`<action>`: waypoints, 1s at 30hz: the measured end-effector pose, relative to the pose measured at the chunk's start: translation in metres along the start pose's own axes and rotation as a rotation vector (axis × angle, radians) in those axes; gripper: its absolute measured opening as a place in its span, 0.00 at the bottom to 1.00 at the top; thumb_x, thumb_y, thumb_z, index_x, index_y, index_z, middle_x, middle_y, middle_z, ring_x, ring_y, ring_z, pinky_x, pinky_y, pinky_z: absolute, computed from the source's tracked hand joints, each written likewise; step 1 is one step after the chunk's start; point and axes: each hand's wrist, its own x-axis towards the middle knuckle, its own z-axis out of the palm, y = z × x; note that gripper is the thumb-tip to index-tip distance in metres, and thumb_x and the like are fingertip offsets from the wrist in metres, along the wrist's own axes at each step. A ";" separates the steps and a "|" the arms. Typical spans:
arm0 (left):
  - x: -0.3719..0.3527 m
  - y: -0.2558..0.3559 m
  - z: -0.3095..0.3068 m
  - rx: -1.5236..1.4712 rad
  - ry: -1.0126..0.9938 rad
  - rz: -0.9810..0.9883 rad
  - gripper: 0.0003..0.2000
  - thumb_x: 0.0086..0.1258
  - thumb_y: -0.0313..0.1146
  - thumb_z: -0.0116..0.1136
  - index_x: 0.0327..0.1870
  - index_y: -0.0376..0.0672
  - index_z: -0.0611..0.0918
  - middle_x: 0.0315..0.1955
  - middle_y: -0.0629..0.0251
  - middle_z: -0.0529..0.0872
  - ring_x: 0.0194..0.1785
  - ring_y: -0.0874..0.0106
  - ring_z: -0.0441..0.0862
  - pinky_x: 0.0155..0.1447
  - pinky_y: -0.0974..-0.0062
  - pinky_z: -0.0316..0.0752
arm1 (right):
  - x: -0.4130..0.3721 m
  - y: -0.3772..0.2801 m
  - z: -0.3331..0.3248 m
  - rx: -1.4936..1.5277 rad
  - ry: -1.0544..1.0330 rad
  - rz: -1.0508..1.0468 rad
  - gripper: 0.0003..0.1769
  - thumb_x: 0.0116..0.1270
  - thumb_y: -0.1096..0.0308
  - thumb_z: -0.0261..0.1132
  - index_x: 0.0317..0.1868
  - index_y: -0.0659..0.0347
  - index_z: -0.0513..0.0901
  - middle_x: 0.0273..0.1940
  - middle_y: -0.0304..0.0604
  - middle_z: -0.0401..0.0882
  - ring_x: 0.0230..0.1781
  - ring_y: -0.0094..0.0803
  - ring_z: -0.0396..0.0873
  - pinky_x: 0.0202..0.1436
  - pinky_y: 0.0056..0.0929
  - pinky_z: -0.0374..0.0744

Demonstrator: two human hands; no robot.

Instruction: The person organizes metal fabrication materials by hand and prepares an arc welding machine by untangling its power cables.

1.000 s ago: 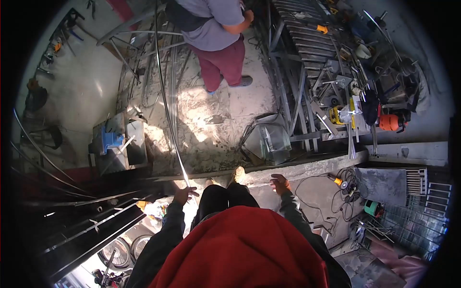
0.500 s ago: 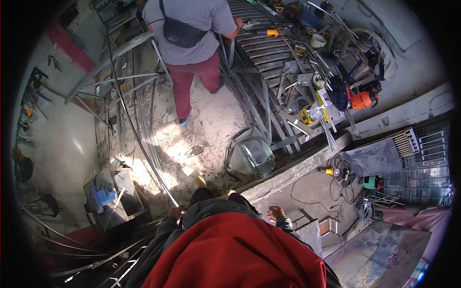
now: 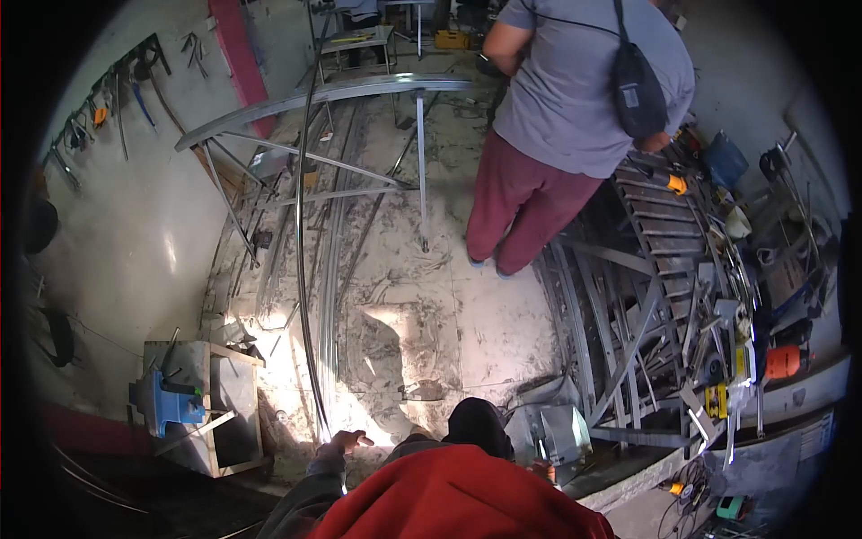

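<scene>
My left hand is low in the view, at the near end of a long, thin metal tube. The tube runs from my hand up across the floor to the top of the view, and its shiny end seems to show again below the wrist. The thumb side is at the tube while some fingers point right. Of my right hand, only a small part shows beside my red garment. A thin shiny strip lies close to it, and I cannot make out whether the fingers hold it.
A co-worker stands ahead, right of centre, by a slatted rack. An arched metal frame stands ahead. A blue vise sits at left. Bent sheet metal and a concrete ledge are at right.
My view has turned right and lifted, so the co-worker appears further right and larger. The tube stands more upright in view. My right hand has become mostly hidden.
</scene>
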 end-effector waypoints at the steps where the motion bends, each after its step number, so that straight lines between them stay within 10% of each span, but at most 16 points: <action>1: 0.018 0.008 -0.008 0.580 0.099 0.327 0.18 0.69 0.29 0.43 0.58 0.47 0.77 0.52 0.63 0.83 0.53 0.73 0.80 0.57 0.66 0.73 | 0.012 -0.026 0.028 -0.053 0.028 0.000 0.18 0.65 0.66 0.58 0.56 0.48 0.73 0.34 0.46 0.79 0.28 0.38 0.76 0.23 0.42 0.73; 2: 0.067 -0.004 -0.001 0.655 0.324 0.396 0.16 0.70 0.36 0.45 0.55 0.48 0.80 0.52 0.65 0.83 0.52 0.73 0.79 0.55 0.65 0.72 | 0.020 -0.053 0.056 -0.094 0.035 0.005 0.17 0.65 0.66 0.57 0.55 0.48 0.73 0.33 0.45 0.78 0.27 0.37 0.75 0.23 0.41 0.73; 4: 0.050 0.086 -0.012 -0.674 0.157 -0.203 0.17 0.70 0.47 0.48 0.53 0.52 0.82 0.54 0.69 0.81 0.51 0.68 0.77 0.54 0.64 0.72 | 0.040 -0.112 0.107 -0.143 0.028 0.015 0.14 0.65 0.66 0.57 0.52 0.49 0.73 0.31 0.43 0.76 0.25 0.34 0.74 0.21 0.39 0.72; 6: 0.078 0.135 -0.036 -0.696 -0.094 0.035 0.22 0.68 0.56 0.47 0.53 0.55 0.82 0.55 0.72 0.79 0.49 0.66 0.76 0.55 0.63 0.70 | 0.063 -0.172 0.150 -0.165 0.006 0.022 0.12 0.66 0.66 0.56 0.50 0.50 0.74 0.29 0.41 0.74 0.23 0.32 0.72 0.20 0.36 0.71; 10: 0.085 0.239 -0.148 0.230 -0.024 0.216 0.25 0.72 0.57 0.38 0.55 0.51 0.81 0.53 0.75 0.82 0.53 0.67 0.80 0.53 0.61 0.76 | 0.103 -0.285 0.226 -0.226 -0.055 0.004 0.08 0.67 0.67 0.55 0.45 0.52 0.75 0.25 0.36 0.70 0.19 0.26 0.69 0.18 0.31 0.69; 16: 0.089 0.322 -0.305 -0.593 0.291 0.100 0.24 0.70 0.49 0.41 0.50 0.40 0.81 0.42 0.74 0.88 0.50 0.73 0.78 0.50 0.71 0.72 | 0.148 -0.533 0.393 -0.292 -0.182 -0.349 0.11 0.68 0.70 0.53 0.50 0.55 0.73 0.25 0.34 0.72 0.19 0.21 0.70 0.19 0.25 0.69; 18: 0.126 0.329 -0.332 -0.674 0.231 0.081 0.22 0.68 0.46 0.42 0.48 0.41 0.83 0.43 0.67 0.87 0.48 0.74 0.78 0.49 0.73 0.70 | 0.144 -0.596 0.452 -0.337 -0.153 -0.724 0.19 0.66 0.63 0.59 0.56 0.54 0.73 0.40 0.40 0.78 0.33 0.29 0.78 0.30 0.28 0.75; 22: 0.209 0.351 -0.348 -0.509 -0.014 -0.170 0.18 0.68 0.48 0.45 0.49 0.50 0.79 0.48 0.67 0.84 0.48 0.71 0.79 0.54 0.69 0.72 | 0.133 -0.668 0.547 -0.394 -0.143 -0.753 0.17 0.67 0.62 0.57 0.55 0.53 0.75 0.41 0.36 0.79 0.37 0.29 0.78 0.38 0.30 0.76; 24: 0.290 0.326 -0.371 0.702 0.071 0.674 0.16 0.68 0.49 0.47 0.46 0.50 0.79 0.40 0.67 0.85 0.42 0.68 0.81 0.44 0.64 0.74 | 0.150 -0.662 0.575 -0.345 -0.085 -0.666 0.17 0.67 0.62 0.57 0.55 0.52 0.75 0.41 0.36 0.79 0.36 0.30 0.78 0.37 0.31 0.77; 26: 0.322 0.357 -0.403 0.696 0.221 0.562 0.19 0.66 0.52 0.52 0.49 0.49 0.79 0.40 0.67 0.85 0.41 0.68 0.82 0.43 0.62 0.75 | 0.154 -0.647 0.589 -0.174 -0.035 -0.360 0.17 0.65 0.61 0.59 0.55 0.47 0.76 0.40 0.36 0.81 0.35 0.31 0.79 0.36 0.34 0.78; 28: 0.307 0.439 -0.444 -0.379 -0.025 -0.013 0.22 0.65 0.55 0.53 0.49 0.46 0.79 0.42 0.68 0.84 0.41 0.69 0.81 0.42 0.64 0.75 | 0.138 -0.638 0.599 -0.161 -0.136 -0.197 0.19 0.65 0.53 0.60 0.55 0.47 0.76 0.42 0.36 0.82 0.36 0.32 0.80 0.37 0.37 0.78; 30: 0.316 0.498 -0.493 -0.390 -0.040 0.034 0.25 0.68 0.57 0.49 0.50 0.44 0.79 0.45 0.68 0.83 0.43 0.69 0.78 0.44 0.65 0.73 | 0.116 -0.655 0.625 -0.252 -0.154 -0.187 0.21 0.66 0.53 0.59 0.57 0.49 0.75 0.45 0.37 0.81 0.39 0.32 0.80 0.41 0.34 0.78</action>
